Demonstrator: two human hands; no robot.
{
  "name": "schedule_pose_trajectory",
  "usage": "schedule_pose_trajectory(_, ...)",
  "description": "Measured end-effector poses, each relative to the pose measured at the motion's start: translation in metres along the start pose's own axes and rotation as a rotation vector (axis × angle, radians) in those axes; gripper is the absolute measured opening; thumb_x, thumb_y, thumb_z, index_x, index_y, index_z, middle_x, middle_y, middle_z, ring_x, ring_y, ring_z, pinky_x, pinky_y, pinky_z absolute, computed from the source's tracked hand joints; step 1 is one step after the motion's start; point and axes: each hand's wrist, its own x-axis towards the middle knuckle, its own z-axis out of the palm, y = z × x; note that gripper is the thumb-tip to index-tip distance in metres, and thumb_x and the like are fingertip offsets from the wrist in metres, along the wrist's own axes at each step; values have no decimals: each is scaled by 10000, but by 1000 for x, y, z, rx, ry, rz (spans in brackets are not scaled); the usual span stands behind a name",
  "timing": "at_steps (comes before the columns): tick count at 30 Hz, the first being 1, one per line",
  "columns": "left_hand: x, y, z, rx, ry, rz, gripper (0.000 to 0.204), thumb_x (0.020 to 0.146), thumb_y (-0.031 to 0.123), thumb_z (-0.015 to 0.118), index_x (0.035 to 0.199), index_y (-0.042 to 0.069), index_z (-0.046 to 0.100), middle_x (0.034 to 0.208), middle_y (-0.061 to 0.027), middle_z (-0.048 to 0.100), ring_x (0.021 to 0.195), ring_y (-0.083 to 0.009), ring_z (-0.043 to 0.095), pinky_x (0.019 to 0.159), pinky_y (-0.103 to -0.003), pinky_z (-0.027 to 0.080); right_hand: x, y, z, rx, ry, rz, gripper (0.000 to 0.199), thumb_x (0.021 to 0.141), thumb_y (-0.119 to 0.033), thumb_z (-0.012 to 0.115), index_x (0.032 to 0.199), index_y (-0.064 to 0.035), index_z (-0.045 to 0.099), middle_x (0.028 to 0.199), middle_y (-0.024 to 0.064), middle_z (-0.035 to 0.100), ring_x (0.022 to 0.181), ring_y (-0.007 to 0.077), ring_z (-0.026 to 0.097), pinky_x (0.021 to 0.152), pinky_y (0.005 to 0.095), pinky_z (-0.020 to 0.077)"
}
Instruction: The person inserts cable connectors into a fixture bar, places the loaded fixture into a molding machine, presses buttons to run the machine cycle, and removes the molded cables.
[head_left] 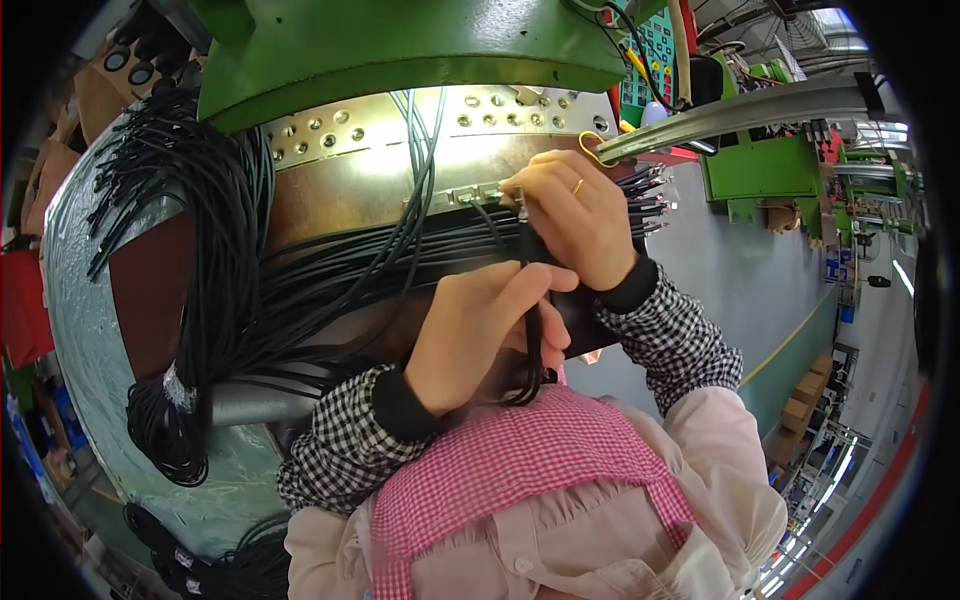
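My right hand (573, 215), with a ring on one finger, pinches the metal plug end of a black cable (524, 215) against the brass-coloured mould plate (340, 185) of a green machine (400, 45). My left hand (478, 325) is curled around a bunch of black cables (533, 345) just below, the strands hanging toward my pink checked apron (510, 460). A wide sheaf of black cables (330, 265) lies across the plate in front of both hands.
A thick bundle of black cables (190, 250) hangs at the left over a grey-green cover. A metal rail (760, 110) runs right from the machine. A control panel with buttons (650, 50) sits above. Cardboard boxes (805, 395) stand at the far right.
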Motion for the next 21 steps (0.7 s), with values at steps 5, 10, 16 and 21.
schedule_pose_trajectory(5,-1,-9,-12,28,87,103,309,1006,229,449,1078,-35,593,790,-100,646,723,-190,663,674,-284,538,-19,18,-3,136,-24,276,160,788,30,660,933,-13,608,919,104,636,862,256,626,784,307,487)
schedule_pose_trajectory(10,-2,-8,-18,-33,48,111,292,1006,207,445,1074,-37,589,797,-112,650,730,-212,674,700,-305,557,-18,16,-3,101,-45,228,145,827,-80,666,946,-57,587,879,90,629,778,286,625,664,342,500)
schedule_pose_trajectory(16,-2,-5,-18,-76,5,96,361,1015,221,409,1177,-69,552,807,-126,653,709,-211,667,677,-308,558,-24,20,3,-130,3,117,127,807,-101,664,912,-90,595,838,41,609,804,262,578,840,401,445)
schedule_pose_trajectory(21,-4,-2,-20,-177,-87,123,409,1026,221,347,1232,-89,516,826,-138,662,677,-208,659,654,-298,561,-23,13,-1,-117,-5,172,182,779,3,652,946,-58,612,905,66,655,870,288,614,919,402,447)
